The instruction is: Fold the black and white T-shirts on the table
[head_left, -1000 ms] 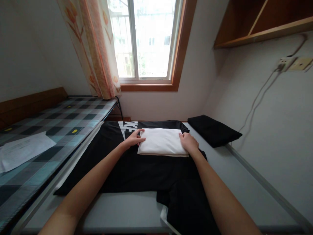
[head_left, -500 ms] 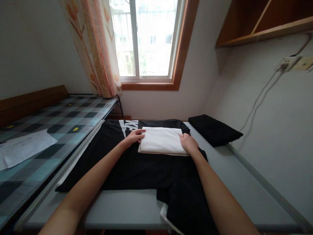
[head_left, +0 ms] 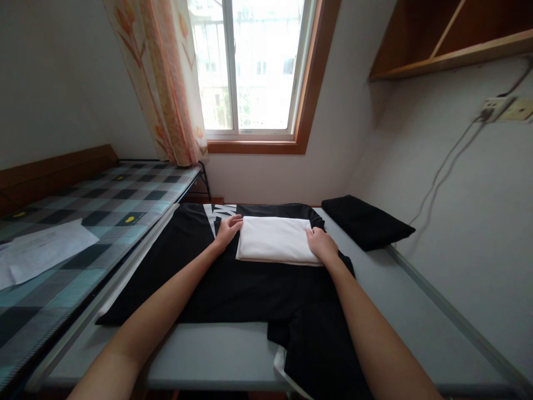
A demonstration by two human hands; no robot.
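A folded white cloth (head_left: 275, 240) lies on a black shirt (head_left: 233, 283) with a white logo panel, spread over a grey table (head_left: 200, 355). My left hand (head_left: 228, 229) rests flat at the white cloth's left edge, fingers stretched out on the black shirt. My right hand (head_left: 321, 244) lies on the cloth's right edge, its fingers curled loosely over the fabric. Both forearms reach forward over the black shirt.
A folded black garment (head_left: 366, 221) sits at the table's back right. To the left stands a bed with a checked cover (head_left: 112, 203) and a white sheet of paper (head_left: 41, 250). Window, curtain, a wall shelf and a socket with cable lie beyond.
My left hand has slid off the white cloth's top left corner and now lies beside its edge. The right hand has barely moved.
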